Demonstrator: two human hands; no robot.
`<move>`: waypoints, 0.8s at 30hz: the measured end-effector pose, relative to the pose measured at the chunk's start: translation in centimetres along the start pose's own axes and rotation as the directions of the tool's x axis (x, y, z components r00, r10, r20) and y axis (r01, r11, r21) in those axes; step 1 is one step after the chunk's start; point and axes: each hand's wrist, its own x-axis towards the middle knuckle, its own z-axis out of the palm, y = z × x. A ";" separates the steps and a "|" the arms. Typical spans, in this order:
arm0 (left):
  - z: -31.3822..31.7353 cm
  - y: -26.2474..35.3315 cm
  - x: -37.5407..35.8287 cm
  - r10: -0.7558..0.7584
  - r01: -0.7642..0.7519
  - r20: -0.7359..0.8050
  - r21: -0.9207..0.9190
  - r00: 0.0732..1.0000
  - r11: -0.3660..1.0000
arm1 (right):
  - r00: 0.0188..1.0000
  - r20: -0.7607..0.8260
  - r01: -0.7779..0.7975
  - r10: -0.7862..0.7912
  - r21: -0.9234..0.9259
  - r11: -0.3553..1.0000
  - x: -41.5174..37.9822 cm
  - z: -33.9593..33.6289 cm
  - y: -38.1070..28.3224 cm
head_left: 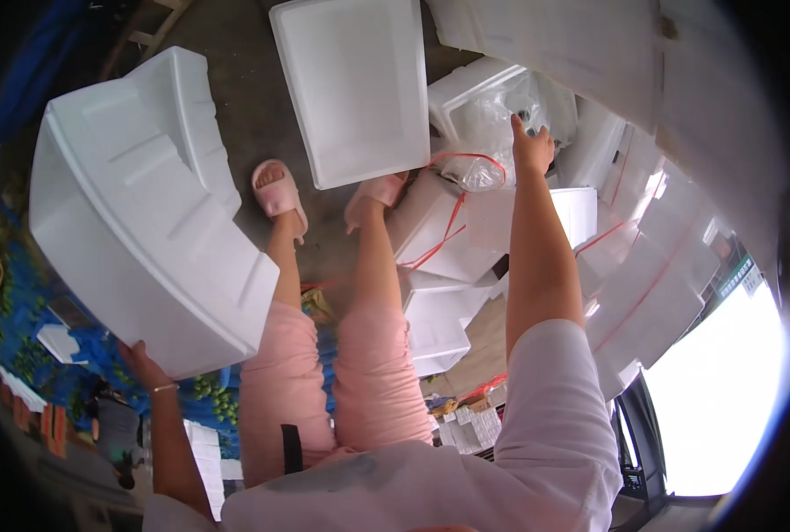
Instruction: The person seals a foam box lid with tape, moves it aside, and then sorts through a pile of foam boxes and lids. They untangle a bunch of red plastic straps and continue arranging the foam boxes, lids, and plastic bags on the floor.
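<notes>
My left hand point(147, 367) is closed at the lower edge of a large white foam box point(138, 230), which is tilted on its side to my left; part of the fingers is hidden behind it. My right arm stretches forward. At its end my right hand point(533, 149) is at a crumpled clear plastic bag point(492, 133), its fingers curled at the film. The bag lies in and over the rim of another white foam box point(453, 93). A small dark item shows by the fingertips, too small to name.
An open white foam tray or box point(359, 97) lies ahead near my feet. Foam boxes point(439, 222) tied with red strap point(453, 226) are stacked at right. Green fruit point(218, 399) on blue sheeting lies behind me at left, near another person point(116, 426).
</notes>
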 end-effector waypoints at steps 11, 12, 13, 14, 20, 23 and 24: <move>-1.0 -1.3 -7.5 -0.065 0.097 -0.129 0.257 0.989 0.962 | 0.929 0.183 0.141 -0.323 0.630 0.764 3.0 -8.8 5.4; -0.6 -1.3 -7.8 -0.071 0.097 -0.124 0.226 0.990 0.969 | 0.900 0.127 0.215 -0.418 0.703 0.678 0.5 -12.8 5.1; -0.5 -1.4 -8.4 -0.082 0.104 -0.117 0.200 0.990 0.974 | 0.921 0.090 0.193 -0.380 0.740 0.644 -3.0 -17.0 3.6; -0.8 -1.5 -9.1 -0.094 0.113 -0.109 0.181 0.990 0.977 | 0.855 -0.003 0.280 -0.518 0.843 0.459 -5.5 -20.0 3.2; 0.7 -1.9 -10.3 -0.059 0.071 -0.078 0.161 0.995 0.984 | 0.653 0.006 -0.124 -0.757 0.987 -0.099 -9.1 -22.5 -0.7; 1.5 -0.9 -11.1 -0.044 0.051 -0.074 0.103 0.996 0.993 | 0.695 0.093 -0.096 -0.713 0.995 0.037 -13.6 -19.2 -5.0; 0.6 -2.0 -10.8 -0.040 0.044 -0.040 0.097 0.998 0.994 | 0.614 -0.002 0.040 -0.789 0.999 0.028 -14.7 -17.8 -5.9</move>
